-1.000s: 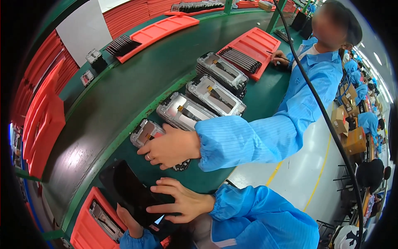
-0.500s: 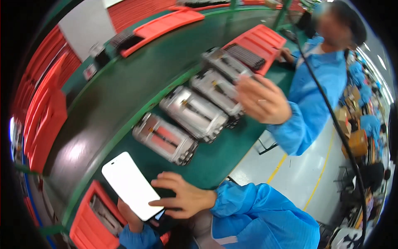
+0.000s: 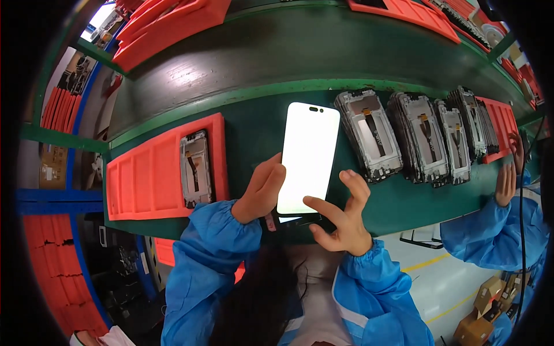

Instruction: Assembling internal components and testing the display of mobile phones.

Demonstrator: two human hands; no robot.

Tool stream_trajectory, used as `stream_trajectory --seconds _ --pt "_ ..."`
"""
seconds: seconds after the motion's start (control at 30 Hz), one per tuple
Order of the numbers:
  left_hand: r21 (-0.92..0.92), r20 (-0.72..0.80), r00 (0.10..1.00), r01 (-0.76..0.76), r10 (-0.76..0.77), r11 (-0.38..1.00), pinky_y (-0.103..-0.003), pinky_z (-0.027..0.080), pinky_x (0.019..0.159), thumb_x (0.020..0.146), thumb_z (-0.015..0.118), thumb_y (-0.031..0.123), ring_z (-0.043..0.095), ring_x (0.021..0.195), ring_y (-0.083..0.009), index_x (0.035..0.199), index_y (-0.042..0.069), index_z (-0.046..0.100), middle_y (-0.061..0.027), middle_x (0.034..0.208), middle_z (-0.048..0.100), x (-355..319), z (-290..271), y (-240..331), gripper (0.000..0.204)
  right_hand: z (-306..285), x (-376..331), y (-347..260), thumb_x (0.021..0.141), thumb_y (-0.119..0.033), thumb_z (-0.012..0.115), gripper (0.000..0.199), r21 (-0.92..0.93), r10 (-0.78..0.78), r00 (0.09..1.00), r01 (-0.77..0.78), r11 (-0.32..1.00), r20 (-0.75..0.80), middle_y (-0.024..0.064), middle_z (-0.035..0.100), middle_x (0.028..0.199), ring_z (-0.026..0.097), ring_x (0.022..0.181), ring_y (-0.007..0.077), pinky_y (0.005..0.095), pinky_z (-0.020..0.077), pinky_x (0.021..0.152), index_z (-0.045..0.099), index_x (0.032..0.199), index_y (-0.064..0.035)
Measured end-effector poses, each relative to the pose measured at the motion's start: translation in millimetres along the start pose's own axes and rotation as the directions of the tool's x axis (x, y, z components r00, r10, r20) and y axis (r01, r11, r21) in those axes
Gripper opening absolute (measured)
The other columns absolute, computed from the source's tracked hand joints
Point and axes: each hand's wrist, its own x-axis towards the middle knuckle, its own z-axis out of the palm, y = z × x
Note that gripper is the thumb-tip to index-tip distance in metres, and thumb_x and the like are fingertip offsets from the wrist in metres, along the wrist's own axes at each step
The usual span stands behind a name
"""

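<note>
A phone [image 3: 310, 155] with a glowing plain white screen stands out over the green bench, tilted a little to the right. My left hand [image 3: 262, 189] is closed around its lower left edge, with part of the fingers hidden behind it. My right hand [image 3: 346, 222] has its fingers spread, and the index fingertip touches the bottom of the screen. Partly covered by the phone, a dark object with a small lit patch [image 3: 290, 219] shows below it. Just right of the phone is a stack of grey phone frames [image 3: 370, 134] with dark ribbon cables.
A red tray [image 3: 147, 173] on my left holds a phone frame [image 3: 197, 167]. More frame stacks [image 3: 420, 135] stand along the bench's right side. At far right are a co-worker's hands [image 3: 506, 183] near another red tray [image 3: 501, 124]. A raised dark shelf [image 3: 259, 55] runs behind.
My view has swung round, bringing the left tray fully into sight. The co-worker's hand has pulled away from above the frame stacks. The phone stays in my left hand, my right finger at its screen.
</note>
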Motion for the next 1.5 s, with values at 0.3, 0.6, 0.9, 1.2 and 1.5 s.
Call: stream_trajectory --seconds 0.3,0.6,0.9,1.2,1.5 --pt "0.128 0.16 0.975 0.132 -0.152 0.983 -0.025 0.048 0.076 0.101 0.036 0.044 0.062 0.092 -0.0126 0.126 -0.005 0.048 -0.0101 0.106 0.064 -0.5 -7.6 11.0 0.057 -5.2 7.7 -7.2 0.075 -0.033 0.067 0.045 -0.131 0.273 0.96 -0.278 0.951 -0.057 0.0199 0.024 0.143 0.024 0.132 0.0386 0.0474 0.0238 0.109 0.068 0.114 -0.009" --pt "-0.175 -0.216 0.968 0.091 -0.129 0.98 -0.026 0.049 0.07 0.102 0.036 0.033 0.062 0.083 -0.0115 0.121 -0.004 0.052 -0.0101 0.102 0.064 14.9 -9.9 2.0 0.044 -16.6 -23.1 -0.2 0.077 -0.024 0.061 0.032 0.176 0.134 0.99 -0.127 0.976 -0.031 0.0222 0.04 0.135 0.038 0.124 0.0367 0.0459 0.0323 0.102 0.073 0.101 -0.0069" --pt "-0.34 -0.242 0.958 0.066 -0.155 0.938 -0.026 0.05 0.075 0.103 0.036 0.035 0.062 0.089 -0.0116 0.116 -0.002 0.054 -0.0096 0.105 0.064 18.0 -14.3 -4.3 0.043 -15.8 -29.6 -15.4 0.073 -0.02 0.061 0.033 -0.032 0.131 0.99 -0.13 0.991 0.058 0.0204 0.044 0.135 0.04 0.121 0.0384 0.0464 0.0339 0.102 0.073 0.101 -0.0102" --pt "-0.326 -0.141 0.985 0.047 -0.097 0.944 -0.026 0.05 0.081 0.103 0.035 0.033 0.062 0.094 -0.0115 0.115 -0.001 0.056 -0.009 0.107 0.064 12.9 -10.5 7.5 0.041 -21.8 -25.8 -16.3 0.07 -0.013 0.064 0.038 0.095 0.22 0.975 -0.218 0.971 -0.01 0.0205 0.041 0.138 0.04 0.122 0.0381 0.047 0.0327 0.104 0.071 0.107 -0.0094" --pt "-0.444 0.085 0.949 0.31 -0.304 0.841 -0.027 0.052 0.077 0.103 0.028 0.045 0.066 0.085 -0.0163 0.124 0.0 0.053 -0.0099 0.102 0.067 14.8 5.3 34.2 0.056 -42.4 72.8 -1.6 0.076 0.001 0.058 0.04 -0.33 0.038 0.999 -0.036 0.943 -0.001 0.0186 0.044 0.138 0.042 0.125 0.0368 0.0424 0.0373 0.101 0.065 0.115 -0.005"
